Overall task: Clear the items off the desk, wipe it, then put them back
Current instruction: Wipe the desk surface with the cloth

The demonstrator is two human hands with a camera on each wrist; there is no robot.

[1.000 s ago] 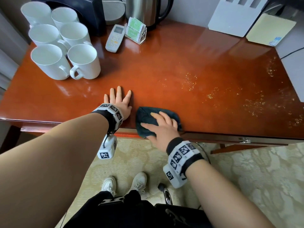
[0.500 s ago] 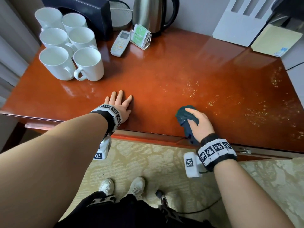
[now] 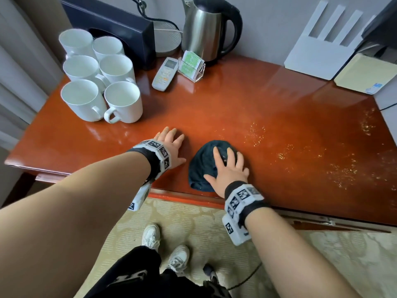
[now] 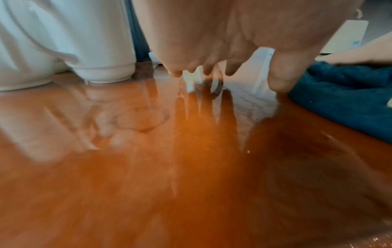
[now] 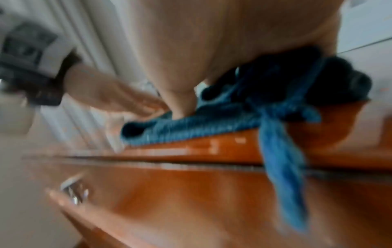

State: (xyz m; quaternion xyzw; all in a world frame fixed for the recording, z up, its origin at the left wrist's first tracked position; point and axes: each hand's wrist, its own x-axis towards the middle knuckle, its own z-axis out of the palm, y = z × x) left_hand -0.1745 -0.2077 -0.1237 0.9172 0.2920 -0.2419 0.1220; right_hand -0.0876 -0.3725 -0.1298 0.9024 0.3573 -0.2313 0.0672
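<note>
Glossy red-brown desk (image 3: 225,108) over pale patterned carpet, wall behind. Clock directions read from the head view, 6 o'clock at the near edge.

Nearest, at 6 o'clock: right hand (image 3: 228,168) spread flat, fingers straight, pressing down on dark blue cloth (image 3: 203,162); no pinch, no curl. Cloth bunched on the top just inside the near edge, one tail hanging over the lip and down the drawer front in the right wrist view. Just beside it toward 9 o'clock, not touching it: left hand (image 3: 171,147), fingers straight and close together, palm down, bracing on bare wood.

Farther out, toward 3 o'clock: scattered yellowish crumbs (image 3: 335,168), untouched, reaching to the right edge. At 10 o'clock: six white mugs (image 3: 101,82) in a tight cluster. At 12 o'clock: remote (image 3: 165,74), clear card holder (image 3: 191,66), steel kettle (image 3: 209,29), black box (image 3: 111,29). At 2 o'clock: white router (image 3: 322,48), yellow pad (image 3: 365,74).

Judged progress: wiping under way, far from done; crumbs not yet cleared, back row apparently not yet wiped beneath. Unclear whether those items count as moved aside or returned.

Open room: wide bare stretch from centre toward 3 o'clock. Tight at 10 o'clock beside mugs. Near lip close under the cloth; likely to drop crumbs onto carpet.
</note>
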